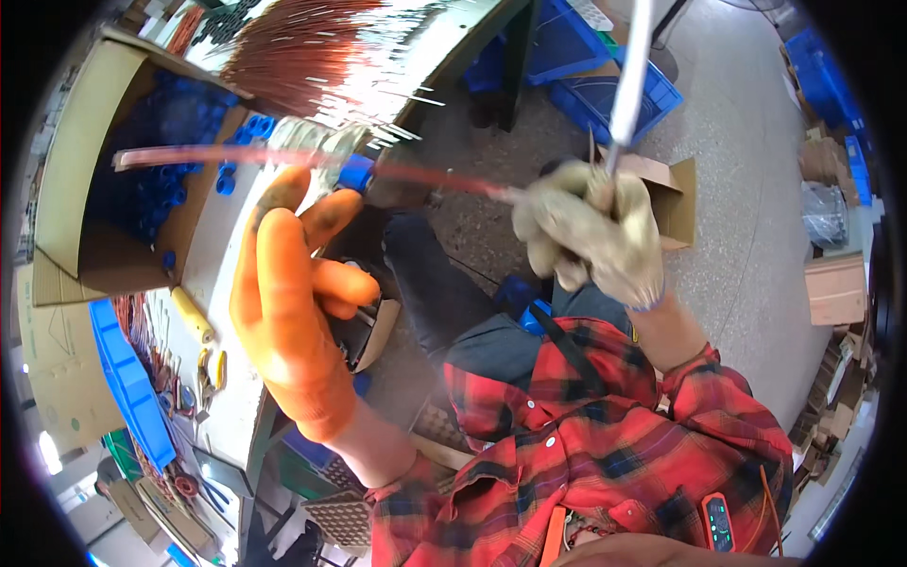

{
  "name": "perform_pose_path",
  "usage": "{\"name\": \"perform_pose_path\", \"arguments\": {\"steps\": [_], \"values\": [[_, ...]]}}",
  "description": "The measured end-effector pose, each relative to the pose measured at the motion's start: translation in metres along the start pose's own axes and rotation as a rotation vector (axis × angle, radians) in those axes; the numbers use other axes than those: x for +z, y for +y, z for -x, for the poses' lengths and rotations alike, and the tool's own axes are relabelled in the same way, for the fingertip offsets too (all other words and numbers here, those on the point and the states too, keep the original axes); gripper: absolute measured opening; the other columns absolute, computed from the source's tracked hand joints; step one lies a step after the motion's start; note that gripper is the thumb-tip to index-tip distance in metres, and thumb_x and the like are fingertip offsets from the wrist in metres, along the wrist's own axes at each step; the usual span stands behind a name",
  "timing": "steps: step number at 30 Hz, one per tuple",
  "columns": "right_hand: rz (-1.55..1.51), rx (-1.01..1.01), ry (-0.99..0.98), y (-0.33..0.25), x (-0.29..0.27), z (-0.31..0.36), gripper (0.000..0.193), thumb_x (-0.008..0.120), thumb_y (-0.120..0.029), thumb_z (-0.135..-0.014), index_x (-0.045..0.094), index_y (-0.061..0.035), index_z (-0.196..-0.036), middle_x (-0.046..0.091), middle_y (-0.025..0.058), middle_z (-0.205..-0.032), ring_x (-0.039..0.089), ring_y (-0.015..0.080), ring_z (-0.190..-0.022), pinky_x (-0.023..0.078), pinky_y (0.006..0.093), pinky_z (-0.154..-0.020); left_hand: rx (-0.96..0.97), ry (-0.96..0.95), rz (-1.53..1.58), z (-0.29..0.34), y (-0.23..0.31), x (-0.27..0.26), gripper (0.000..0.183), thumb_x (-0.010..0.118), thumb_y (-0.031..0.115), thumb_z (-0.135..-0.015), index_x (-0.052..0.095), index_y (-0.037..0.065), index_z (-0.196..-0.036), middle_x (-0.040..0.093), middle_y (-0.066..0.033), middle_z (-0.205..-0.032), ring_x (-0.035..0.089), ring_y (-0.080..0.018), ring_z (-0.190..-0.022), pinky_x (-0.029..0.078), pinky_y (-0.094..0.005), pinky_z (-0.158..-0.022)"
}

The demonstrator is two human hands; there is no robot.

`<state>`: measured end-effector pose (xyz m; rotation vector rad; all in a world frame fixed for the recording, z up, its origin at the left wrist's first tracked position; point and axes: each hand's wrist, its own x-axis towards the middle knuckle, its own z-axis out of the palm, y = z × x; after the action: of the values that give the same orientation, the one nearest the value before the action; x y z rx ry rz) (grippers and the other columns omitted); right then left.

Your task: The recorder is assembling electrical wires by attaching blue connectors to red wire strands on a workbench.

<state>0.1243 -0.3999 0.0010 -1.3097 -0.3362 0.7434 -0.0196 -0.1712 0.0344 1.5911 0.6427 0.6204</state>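
Left of the right grip [595, 222] — a red tube [435, 178] extends.

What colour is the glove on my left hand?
Your left glove is orange, with dark smudges, clearest in the head view.

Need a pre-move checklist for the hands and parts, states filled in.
1. Both hands gloved: ok, orange on the left hand, pale on the right hand.
2. Right hand closed on the long white piece: ok.
3. Blue piece fitted around the red strip: cannot tell, they overlap in view.
4. Red strip and white piece joined: cannot tell, the right hand hides it.
5. Cardboard box open, blue parts visible: ok.
6. Yellow-handled tool clear of both hands: ok.
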Motion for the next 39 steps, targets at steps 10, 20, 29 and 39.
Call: {"name": "perform_pose_path", "arguments": {"steps": [10,20,29,39], "values": [[0.254,0.278,-0.130,0.069,-0.050,0.063,0.018,0.077,-0.007,-0.097,0.081,0.0083,-0.106,0.076,0.0063,-0.079,0.067,0.0100,-0.069,0.057,0.0289,-0.070,0.065,0.333,0.271,0.030,-0.079,-0.005,0.054,0.047,0.040,-0.123,0.063,-0.001,-0.153,0.082,-0.0147,-0.115,0.056,-0.0104,-0.061,0.048,-0.0239,-0.067],[0.824,0.338,-0.292,0.058,0.012,0.011,0.030,0.084,-0.024,-0.099,0.082,-0.0009,-0.118,0.077,0.0085,-0.080,0.070,0.0092,-0.073,0.057,0.0306,-0.071,-0.474,0.033,0.700,0.078,-0.133,0.063,0.046,0.065,0.035,-0.118,0.068,-0.006,-0.140,0.085,-0.0177,-0.110,0.067,-0.0109,-0.064,0.053,-0.0247,-0.062],[0.721,0.201,-0.202,0.088,0.073,-0.057,0.029,0.077,-0.031,-0.103,0.073,-0.0034,-0.094,0.073,0.0086,-0.076,0.070,0.0204,-0.070,0.057,0.0367,-0.071,-0.330,-0.004,0.474,0.012,-0.160,0.005,0.044,0.064,0.036,-0.116,0.073,-0.004,-0.134,0.081,-0.0092,-0.100,0.062,-0.0091,-0.063,0.046,-0.0244,-0.059],[0.813,-0.090,-0.105,0.019,0.027,-0.020,0.021,0.086,-0.024,-0.102,0.083,-0.0033,-0.104,0.074,0.0057,-0.070,0.067,0.0053,-0.065,0.053,0.0276,-0.062,0.301,0.367,0.245,0.015,-0.084,0.003,0.037,0.060,0.011,-0.117,0.067,-0.005,-0.149,0.079,-0.0159,-0.129,0.076,-0.0209,-0.115,0.058,-0.0361,-0.107]]}}
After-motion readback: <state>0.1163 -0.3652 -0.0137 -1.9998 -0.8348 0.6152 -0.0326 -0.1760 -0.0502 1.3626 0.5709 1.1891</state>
